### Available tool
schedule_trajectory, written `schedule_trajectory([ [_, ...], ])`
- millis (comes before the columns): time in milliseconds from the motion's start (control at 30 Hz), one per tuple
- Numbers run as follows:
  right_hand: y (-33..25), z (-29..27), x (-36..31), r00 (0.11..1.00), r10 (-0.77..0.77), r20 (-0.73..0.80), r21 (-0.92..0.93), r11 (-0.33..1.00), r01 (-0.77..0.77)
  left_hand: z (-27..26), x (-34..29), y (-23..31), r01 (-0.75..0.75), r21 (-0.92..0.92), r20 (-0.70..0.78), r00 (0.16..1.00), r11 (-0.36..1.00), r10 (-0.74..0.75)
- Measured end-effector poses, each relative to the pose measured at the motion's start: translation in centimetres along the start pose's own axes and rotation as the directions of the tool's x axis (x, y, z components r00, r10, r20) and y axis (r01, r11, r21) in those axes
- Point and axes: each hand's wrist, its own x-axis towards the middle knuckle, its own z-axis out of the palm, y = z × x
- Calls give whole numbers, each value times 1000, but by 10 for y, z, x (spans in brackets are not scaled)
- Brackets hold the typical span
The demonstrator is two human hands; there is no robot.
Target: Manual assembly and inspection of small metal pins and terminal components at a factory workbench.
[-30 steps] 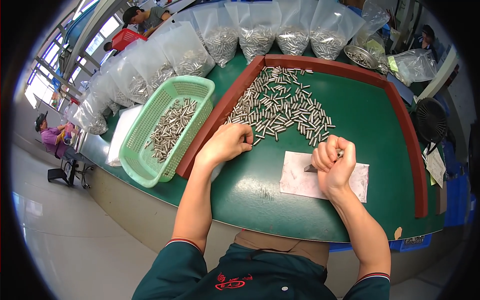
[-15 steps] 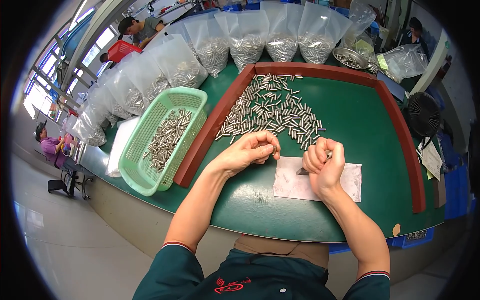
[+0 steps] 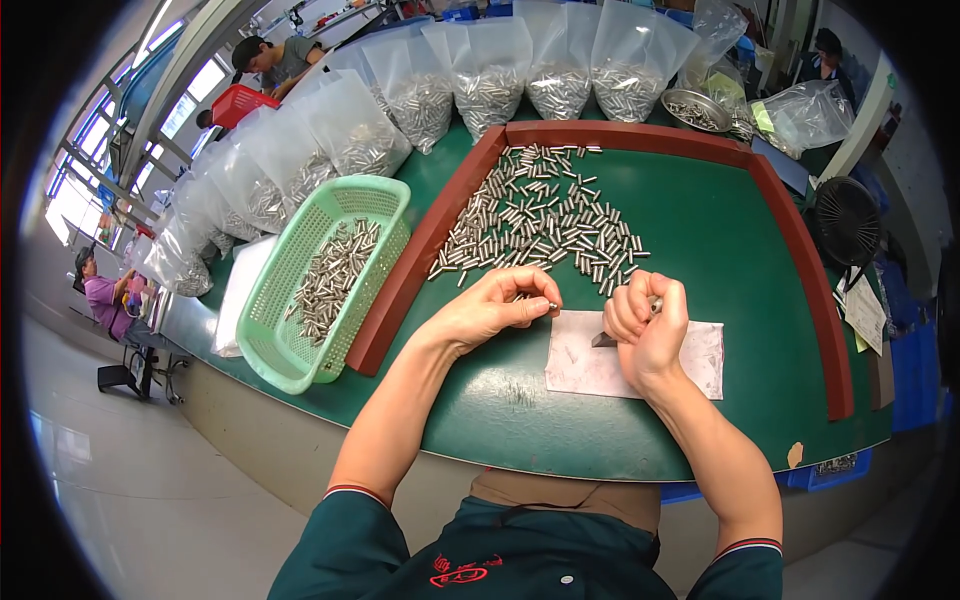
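Observation:
Between thumb and fingers, my left hand pinches a small metal pin, just left of a pale pinkish cloth. Over that cloth, my right hand is closed in a fist around a tool; its flat dark blade sticks out to the left and a bit of its end shows above the fist. The rest of the tool is hidden by my fingers. Beyond both hands, a loose spread of short silvery metal pins lies on the green tabletop.
A red-brown raised border frames the work area. To its left stands a light green basket holding more pins. Clear bags of pins line the back and left. A metal bowl and a black fan are at right. Other people sit farther off.
The pin in my left hand has turned from nearly upright to lying more sideways at the fingertips. My right hand has hardly moved. The whole view has shifted slightly.

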Motion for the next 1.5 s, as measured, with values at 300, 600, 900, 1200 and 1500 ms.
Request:
schedule_trajectory([
  [300,1,-4,1,1000,-23,7,0,1000,23,41,1,-7,-84,498,-20,994,863,109],
  [600,-5,-7,2,994,-105,5,-4,994,105,56,5,-20,-167,771,-5,963,614,269],
  [900,-4,-9,0,997,-60,51,-61,996,63,56,7,-20,-84,750,-126,956,657,266],
  [1200,0,-11,0,999,-27,40,-42,999,28,58,8,-18,-23,744,-170,960,667,223],
  [1500,2,-10,-2,998,-45,34,-25,999,46,59,8,-21,-18,731,-179,959,682,218],
])
